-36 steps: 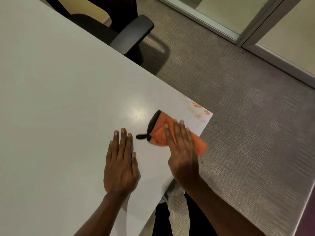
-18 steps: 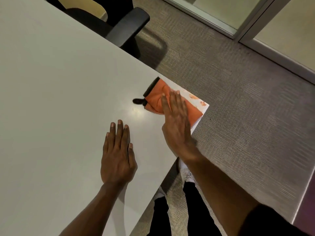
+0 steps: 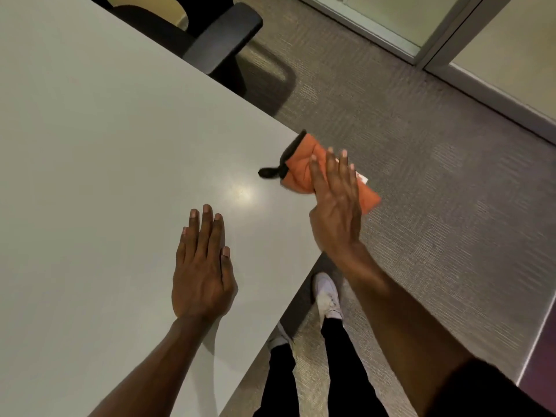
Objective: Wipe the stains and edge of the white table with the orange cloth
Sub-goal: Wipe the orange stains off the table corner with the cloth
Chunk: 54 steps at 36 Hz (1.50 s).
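Observation:
The orange cloth [image 3: 302, 171], folded, with a black trim and a black loop, lies on the right corner of the white table [image 3: 105, 145]. My right hand [image 3: 335, 203] presses flat on top of it, fingers together and pointing away from me. The cloth covers the corner; only a small strip of table with an orange stain [image 3: 362, 177] shows beyond my fingers. My left hand [image 3: 203, 266] rests flat, palm down, on the tabletop nearer to me, with nothing in it.
A black office chair [image 3: 222, 37] stands at the table's far edge. Grey carpet [image 3: 436, 176] lies to the right, bounded by a glass partition with a metal frame [image 3: 436, 46]. My legs and white shoes [image 3: 326, 296] are beside the table's near edge.
My right hand has pushed the cloth from the near side of the corner outward over the stained corner. The stains are now mostly covered. My left hand has stayed flat in place.

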Tool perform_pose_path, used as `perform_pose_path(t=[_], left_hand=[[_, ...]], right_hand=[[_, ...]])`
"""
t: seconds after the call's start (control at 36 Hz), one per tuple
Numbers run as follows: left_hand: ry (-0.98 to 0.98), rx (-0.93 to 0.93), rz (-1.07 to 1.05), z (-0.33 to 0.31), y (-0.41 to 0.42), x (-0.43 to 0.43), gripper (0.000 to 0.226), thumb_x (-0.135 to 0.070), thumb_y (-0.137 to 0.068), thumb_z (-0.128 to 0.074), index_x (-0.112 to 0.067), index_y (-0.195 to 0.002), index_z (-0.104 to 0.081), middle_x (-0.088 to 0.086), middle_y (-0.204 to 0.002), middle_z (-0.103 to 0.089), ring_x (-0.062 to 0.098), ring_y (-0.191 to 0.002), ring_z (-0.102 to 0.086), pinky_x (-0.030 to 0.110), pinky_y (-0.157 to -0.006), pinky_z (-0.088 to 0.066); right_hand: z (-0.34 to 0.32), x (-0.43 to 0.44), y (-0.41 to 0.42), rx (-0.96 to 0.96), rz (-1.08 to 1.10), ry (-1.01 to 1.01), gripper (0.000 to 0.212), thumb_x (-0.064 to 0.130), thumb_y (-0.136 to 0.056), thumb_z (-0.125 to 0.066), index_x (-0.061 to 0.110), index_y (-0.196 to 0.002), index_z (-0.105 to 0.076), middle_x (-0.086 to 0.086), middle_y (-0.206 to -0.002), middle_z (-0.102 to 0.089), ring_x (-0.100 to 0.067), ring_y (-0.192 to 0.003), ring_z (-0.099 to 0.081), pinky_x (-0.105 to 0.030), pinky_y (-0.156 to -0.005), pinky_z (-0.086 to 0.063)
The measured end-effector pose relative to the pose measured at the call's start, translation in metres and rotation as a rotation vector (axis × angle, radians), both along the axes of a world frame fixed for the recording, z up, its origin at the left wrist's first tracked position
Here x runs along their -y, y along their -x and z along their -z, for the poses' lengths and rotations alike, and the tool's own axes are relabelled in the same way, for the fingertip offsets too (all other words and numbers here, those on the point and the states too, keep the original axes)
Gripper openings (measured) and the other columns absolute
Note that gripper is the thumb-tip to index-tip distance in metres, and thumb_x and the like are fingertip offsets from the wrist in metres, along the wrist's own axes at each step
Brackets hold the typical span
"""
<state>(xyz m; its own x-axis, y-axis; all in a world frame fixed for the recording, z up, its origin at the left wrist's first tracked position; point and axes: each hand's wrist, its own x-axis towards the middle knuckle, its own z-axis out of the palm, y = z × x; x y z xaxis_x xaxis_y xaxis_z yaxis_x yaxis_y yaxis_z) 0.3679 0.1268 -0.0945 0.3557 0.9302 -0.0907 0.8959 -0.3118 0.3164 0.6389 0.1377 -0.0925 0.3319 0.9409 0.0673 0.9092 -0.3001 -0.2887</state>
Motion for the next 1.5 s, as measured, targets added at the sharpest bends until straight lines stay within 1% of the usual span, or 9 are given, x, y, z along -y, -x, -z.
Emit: perform_pose_path(t=[0.22,0.42,0.61,0.83,0.94,1.03,1.14,1.33,1.5], left_hand=[[0.003,0.009,-0.001,-0.001,-0.001,0.001,0.064,-0.03,-0.117,-0.026,-0.016,-0.179,-0.017,0.001,-0.19,-0.005,0.02,-0.177,0.001,0.052,-0.142,-0.015],[-0.015,0.016,0.002,0.001,-0.001,-0.001,0.065,-0.027,-0.116,-0.029,-0.014,-0.179,-0.018,0.003,-0.189,-0.007,0.024,-0.177,-0.003,0.054,-0.141,-0.018],[-0.021,0.025,-0.001,0.0,-0.001,0.0,0.065,-0.024,-0.115,-0.032,-0.013,-0.178,-0.02,0.004,-0.189,-0.01,0.024,-0.177,-0.004,0.052,-0.142,-0.015],[-0.006,0.021,-0.007,0.0,-0.001,0.001,0.064,-0.026,-0.116,-0.03,-0.014,-0.178,-0.019,0.002,-0.189,-0.008,0.022,-0.177,-0.002,0.054,-0.141,-0.017],[-0.009,0.028,-0.004,0.001,0.0,0.0,0.065,-0.026,-0.116,-0.031,-0.014,-0.178,-0.019,0.002,-0.189,-0.009,0.023,-0.177,-0.003,0.054,-0.141,-0.017],[-0.018,0.033,-0.003,0.002,0.0,0.0,0.066,-0.024,-0.115,-0.033,-0.013,-0.178,-0.019,0.003,-0.189,-0.009,0.024,-0.177,-0.004,0.055,-0.141,-0.018],[-0.026,0.041,0.005,0.003,-0.001,-0.001,0.066,-0.024,-0.115,-0.034,-0.013,-0.178,-0.019,0.004,-0.189,-0.009,0.026,-0.177,-0.006,0.056,-0.141,-0.019],[-0.016,0.02,-0.001,0.001,-0.002,0.0,0.065,-0.025,-0.115,-0.032,-0.013,-0.178,-0.02,0.003,-0.189,-0.01,0.025,-0.177,-0.005,0.056,-0.14,-0.019],[-0.001,0.025,-0.005,0.001,-0.002,0.0,0.065,-0.027,-0.115,-0.031,-0.014,-0.178,-0.019,0.002,-0.19,-0.008,0.024,-0.177,-0.003,0.056,-0.14,-0.019]], right_hand=[[-0.006,0.009,0.009,-0.007,-0.045,0.049,0.087,-0.008,-0.081,-0.028,0.006,-0.167,-0.032,-0.024,-0.175,-0.025,-0.042,-0.166,-0.016,-0.058,-0.133,-0.022],[0.002,0.095,0.056,-0.144,-0.036,-0.161,0.093,-0.037,-0.076,-0.041,0.003,-0.16,-0.045,-0.021,-0.171,-0.037,-0.039,-0.164,-0.025,-0.061,-0.128,-0.033],[0.003,0.025,-0.005,-0.091,-0.018,-0.08,0.092,-0.018,-0.078,-0.032,0.013,-0.163,-0.043,-0.017,-0.174,-0.033,-0.041,-0.166,-0.016,-0.056,-0.135,-0.02],[-0.002,-0.016,-0.027,-0.093,0.093,-0.05,0.092,-0.026,-0.078,-0.047,0.009,-0.164,-0.041,-0.02,-0.173,-0.034,-0.04,-0.166,-0.017,-0.055,-0.135,-0.018],[0.001,0.023,0.0,-0.095,0.048,-0.103,0.092,-0.026,-0.078,-0.039,0.009,-0.163,-0.043,-0.018,-0.172,-0.036,-0.038,-0.165,-0.023,-0.058,-0.132,-0.026],[0.002,0.065,0.034,-0.224,-0.004,-0.227,0.089,-0.036,-0.078,-0.037,0.004,-0.157,-0.052,-0.02,-0.167,-0.044,-0.037,-0.162,-0.032,-0.059,-0.13,-0.032],[0.0,0.086,0.056,-0.244,-0.067,-0.203,0.089,-0.037,-0.077,-0.038,0.004,-0.154,-0.055,-0.019,-0.165,-0.047,-0.035,-0.161,-0.035,-0.06,-0.124,-0.041],[0.004,0.019,0.01,-0.182,-0.089,-0.161,0.093,-0.033,-0.075,-0.046,0.01,-0.157,-0.053,-0.016,-0.168,-0.044,-0.039,-0.163,-0.028,-0.059,-0.13,-0.031],[-0.002,-0.028,-0.006,-0.135,-0.014,-0.06,0.088,-0.015,-0.079,-0.027,0.012,-0.16,-0.048,-0.017,-0.172,-0.038,-0.039,-0.165,-0.021,-0.056,-0.133,-0.024]])
